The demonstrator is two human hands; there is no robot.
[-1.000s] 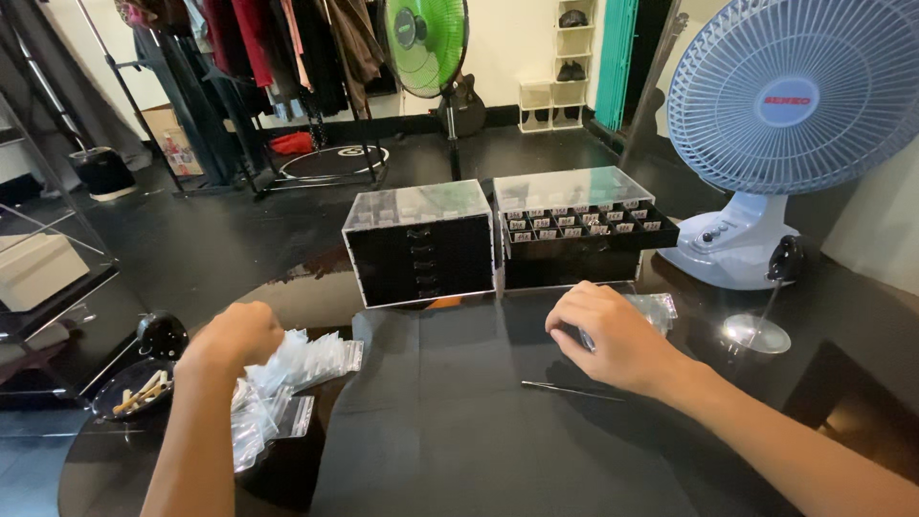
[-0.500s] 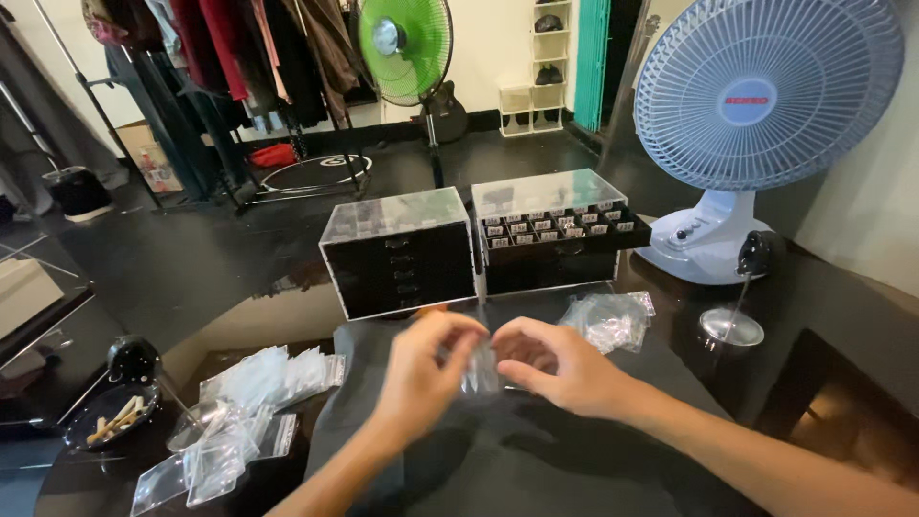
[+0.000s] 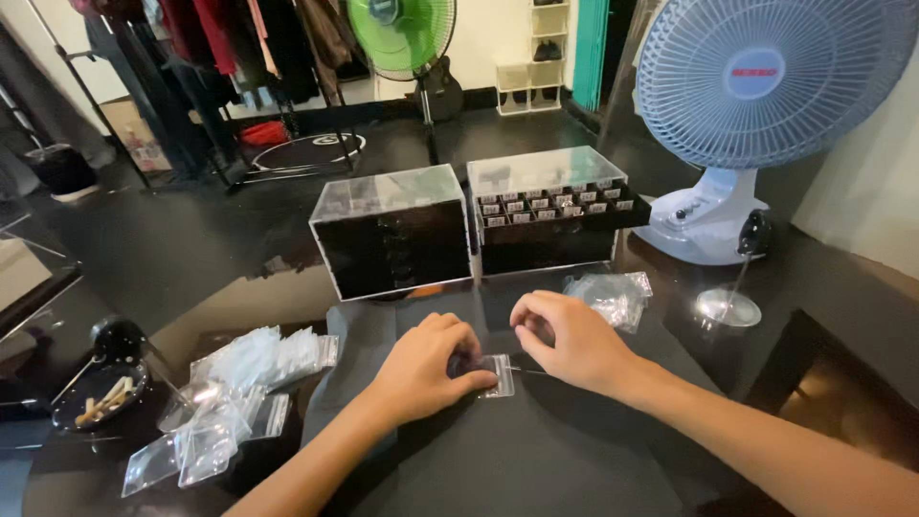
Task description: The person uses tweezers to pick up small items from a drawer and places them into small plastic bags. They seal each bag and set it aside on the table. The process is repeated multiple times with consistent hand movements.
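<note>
While pinning a small clear zip-seal plastic bag (image 3: 496,373) just before the black acrylic drawer box (image 3: 394,239), left hand (image 3: 421,369) is pinching it; right hand (image 3: 565,340) fingers curled, seemingly feeding something thin in; likely filling step, needing steady alignment.

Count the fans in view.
2. A blue and white fan stands on the table at the right; a green fan stands on the floor behind the clear drawer boxes.
</note>
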